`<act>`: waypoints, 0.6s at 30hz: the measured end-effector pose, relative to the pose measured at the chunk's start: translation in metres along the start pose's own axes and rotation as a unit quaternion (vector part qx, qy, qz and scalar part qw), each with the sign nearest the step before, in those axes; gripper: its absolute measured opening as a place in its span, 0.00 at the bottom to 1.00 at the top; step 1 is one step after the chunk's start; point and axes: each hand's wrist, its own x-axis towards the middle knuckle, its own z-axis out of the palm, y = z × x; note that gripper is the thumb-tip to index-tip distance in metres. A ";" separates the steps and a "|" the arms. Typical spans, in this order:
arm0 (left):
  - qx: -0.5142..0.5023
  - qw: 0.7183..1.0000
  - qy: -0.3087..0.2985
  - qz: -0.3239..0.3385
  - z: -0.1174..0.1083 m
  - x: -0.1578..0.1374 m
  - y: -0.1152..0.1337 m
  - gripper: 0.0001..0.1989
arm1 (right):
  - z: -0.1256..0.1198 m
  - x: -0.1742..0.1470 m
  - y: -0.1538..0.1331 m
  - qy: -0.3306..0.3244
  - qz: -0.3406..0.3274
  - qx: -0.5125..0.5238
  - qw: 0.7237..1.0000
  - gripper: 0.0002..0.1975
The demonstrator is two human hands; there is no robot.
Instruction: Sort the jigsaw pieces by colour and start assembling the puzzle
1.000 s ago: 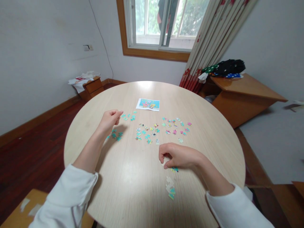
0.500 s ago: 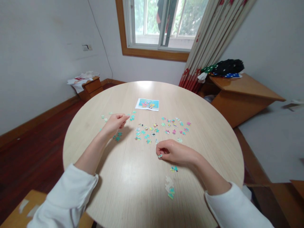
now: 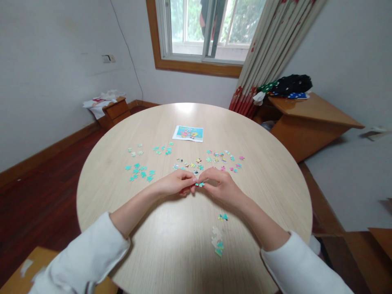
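My left hand (image 3: 178, 181) and my right hand (image 3: 219, 184) meet fingertip to fingertip over the middle of the round table. Between the fingers of my right hand are small teal puzzle pieces (image 3: 200, 184). The fingers of my left hand are pinched at the left end of these pieces; fingertips partly hide what they grip. Just beyond the hands lies a cluster of mixed puzzle pieces (image 3: 192, 165), partly covered by them. Nearer to me, a few joined puzzle pieces (image 3: 217, 239) form a strip, and a small joined pair (image 3: 223, 217) lies above it.
A picture card (image 3: 188, 133) lies at the far side of the round table (image 3: 165, 253). Teal pieces (image 3: 143, 174) are spread at the left, pink and mixed pieces (image 3: 232, 169) at the right. A tilted wooden cabinet (image 3: 312, 122) with cloths stands beyond the table's right edge.
My left hand has moved right and toward me from the teal pieces to meet my right hand. The right hand has risen slightly away from me with its puzzle pieces.
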 end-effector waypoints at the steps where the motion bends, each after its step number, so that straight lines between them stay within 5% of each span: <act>1: -0.001 1.000 0.003 0.002 -0.001 0.000 0.000 0.16 | 0.000 0.000 0.000 -0.005 -0.005 -0.001 1.000 0.08; 12: 0.004 0.999 0.034 0.012 -0.007 -0.002 0.004 0.09 | -0.004 0.001 -0.001 -0.030 -0.025 -0.007 0.999 0.17; 18: 0.001 0.996 0.085 0.017 -0.008 0.000 0.004 0.10 | -0.005 -0.001 0.000 0.008 0.042 -0.031 0.999 0.18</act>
